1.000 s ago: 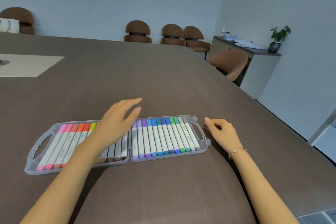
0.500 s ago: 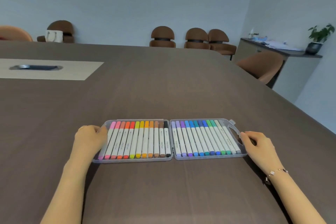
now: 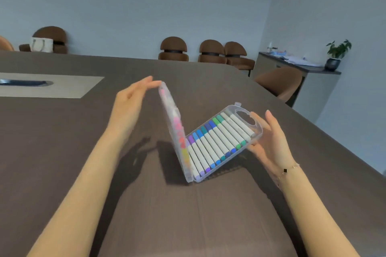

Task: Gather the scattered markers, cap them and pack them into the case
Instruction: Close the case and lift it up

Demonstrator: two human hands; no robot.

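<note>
The clear plastic marker case (image 3: 258,132) stands half folded on the brown table, hinge down. Its left half (image 3: 167,100) is raised nearly upright, with pink, orange and yellow capped markers showing through the plastic. Its right half is tilted up and holds several capped markers (image 3: 217,144), purple through blue to green and grey. My left hand (image 3: 133,98) pushes the top edge of the left half with straight fingers. My right hand (image 3: 265,142) supports the right half at its handle end, fingers straight under and beside it.
The brown table (image 3: 83,152) has a pale inset panel (image 3: 62,87) with a cable slot at the far left. Brown chairs (image 3: 211,51) line the far wall. A sideboard (image 3: 300,69) with a potted plant (image 3: 336,54) stands at the right.
The case lay flat and open half a second ago. Both hands have lifted its two halves, folding them toward each other; the left half is nearly upright.
</note>
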